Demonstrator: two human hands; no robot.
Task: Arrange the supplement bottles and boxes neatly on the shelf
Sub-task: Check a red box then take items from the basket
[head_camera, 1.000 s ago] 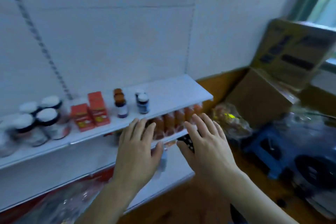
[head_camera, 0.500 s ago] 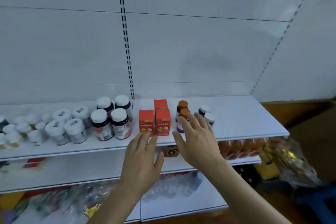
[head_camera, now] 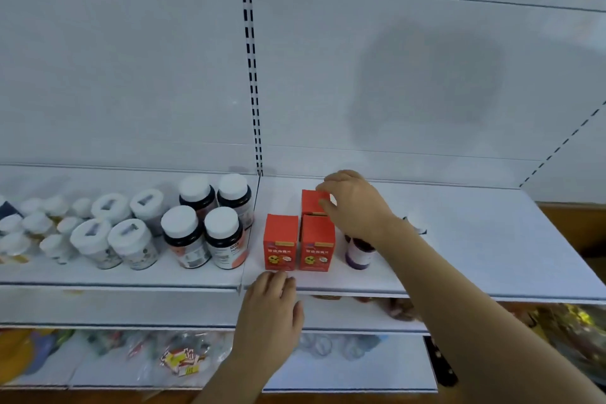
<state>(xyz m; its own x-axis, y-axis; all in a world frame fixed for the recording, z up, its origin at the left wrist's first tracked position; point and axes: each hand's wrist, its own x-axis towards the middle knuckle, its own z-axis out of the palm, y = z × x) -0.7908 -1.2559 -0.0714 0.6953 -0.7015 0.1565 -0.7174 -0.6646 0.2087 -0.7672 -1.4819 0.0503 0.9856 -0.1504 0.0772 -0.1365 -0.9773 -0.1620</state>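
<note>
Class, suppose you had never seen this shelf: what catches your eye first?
Three red boxes stand mid-shelf, bright against the white shelf. The right hand reaches over them, touching the rear box, while the left hand rests at the shelf's front edge. White-capped bottles crowd the left.

Scene is evenly, softly lit from behind the camera. A broad blurred shadow is cast on the white panelled back wall, upper right. Straight lines are bowed by wide-angle distortion. Lower clutter is smeared; no glare is seen.
</note>
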